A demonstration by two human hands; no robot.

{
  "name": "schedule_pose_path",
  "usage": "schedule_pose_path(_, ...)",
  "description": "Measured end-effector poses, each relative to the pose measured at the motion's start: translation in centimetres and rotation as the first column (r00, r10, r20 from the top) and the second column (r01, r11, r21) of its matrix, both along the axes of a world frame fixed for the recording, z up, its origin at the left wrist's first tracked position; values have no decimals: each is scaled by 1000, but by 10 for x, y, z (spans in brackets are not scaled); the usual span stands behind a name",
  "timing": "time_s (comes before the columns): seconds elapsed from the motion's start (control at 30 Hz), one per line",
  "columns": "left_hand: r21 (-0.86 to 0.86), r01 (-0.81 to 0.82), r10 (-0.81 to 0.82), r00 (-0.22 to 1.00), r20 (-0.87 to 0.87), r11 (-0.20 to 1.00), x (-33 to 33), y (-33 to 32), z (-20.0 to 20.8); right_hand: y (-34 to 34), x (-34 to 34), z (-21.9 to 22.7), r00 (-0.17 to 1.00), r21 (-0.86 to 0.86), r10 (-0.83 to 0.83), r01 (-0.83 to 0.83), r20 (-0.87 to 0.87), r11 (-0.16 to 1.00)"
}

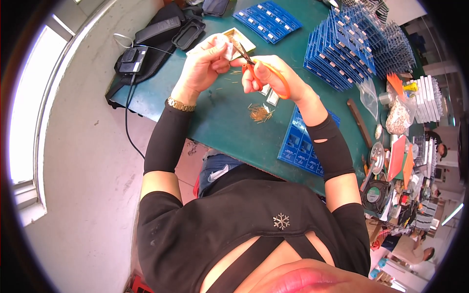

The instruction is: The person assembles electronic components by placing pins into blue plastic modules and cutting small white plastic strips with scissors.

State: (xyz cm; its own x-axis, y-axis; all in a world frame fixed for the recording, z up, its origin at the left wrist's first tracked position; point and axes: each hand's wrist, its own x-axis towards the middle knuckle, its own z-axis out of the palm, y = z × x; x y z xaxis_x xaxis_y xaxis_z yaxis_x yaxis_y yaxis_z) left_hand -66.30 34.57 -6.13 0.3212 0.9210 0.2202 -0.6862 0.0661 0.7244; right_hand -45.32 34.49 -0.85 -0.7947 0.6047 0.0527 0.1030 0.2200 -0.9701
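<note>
My left hand [205, 63] is raised over the far part of the green table, its fingers pinching a small whitish piece [228, 51], possibly plastic or paper. Orange-handled scissors [282, 83] are gripped in my right hand [273, 73]. Their dark blades [243, 52] point up and left, close beside the whitish piece; whether they touch it I cannot tell. Behind the hands sits a shallow pale-yellow box [249, 44], partly covered. Below them lies a loose heap of thin brass-coloured pins [260, 114], with a few strewn farther left. Small pale packets [272, 98] rest near my right wrist.
Blue circuit-board panels lie flat at the back [268, 20] and under my right forearm [297, 141]. A tall stack of blue boards [337, 49] stands at the right. Nearby are a brown bar [359, 122] and a fan [375, 195]. A black device with cable [132, 61] sits left.
</note>
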Motion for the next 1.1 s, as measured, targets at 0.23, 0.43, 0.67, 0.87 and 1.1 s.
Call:
schedule_pose_path(0.23,-2,19,-19,1000,-5,1000,-3,-2,2,-3,-2,-1,1000,20,10,-10,-16,1000)
schedule_pose_path(0.43,10,21,-21,999,26,1000,-2,-1,1,-2,-2,0,1000,-6,7,-7,-17,1000)
schedule_pose_path(0.67,56,-14,15,1000,-3,998,-2,-3,1,-1,-3,6,1000,-46,8,-9,-21,999)
schedule_pose_path(0.87,183,41,13,959,-282,982,-5,-9,12,7,2,0,995,-193,91,-81,43,978)
schedule_pose_path(1.1,49,-45,61,915,-399,998,-16,-1,9,5,-10,-10,999,-230,1,-12,-51,973)
